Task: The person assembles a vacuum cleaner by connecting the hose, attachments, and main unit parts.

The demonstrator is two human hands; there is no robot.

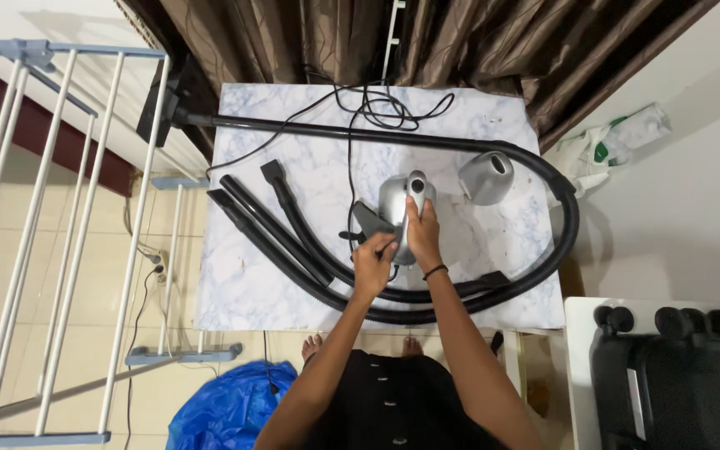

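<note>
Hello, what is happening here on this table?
A person stands at a marble-pattern table and handles a small silver vacuum cleaner. The right hand grips its body from above, and the left hand touches its dark side part. A black hose curves around it, and a grey canister lies beside it.

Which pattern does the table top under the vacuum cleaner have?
The table top is white marble with blue-grey veins, shown best in the head view.

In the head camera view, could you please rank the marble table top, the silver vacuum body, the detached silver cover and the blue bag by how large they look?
1. marble table top
2. blue bag, partly cut off, and lower than the table
3. silver vacuum body, part-hidden by both hands
4. detached silver cover, only slightly smaller
</note>
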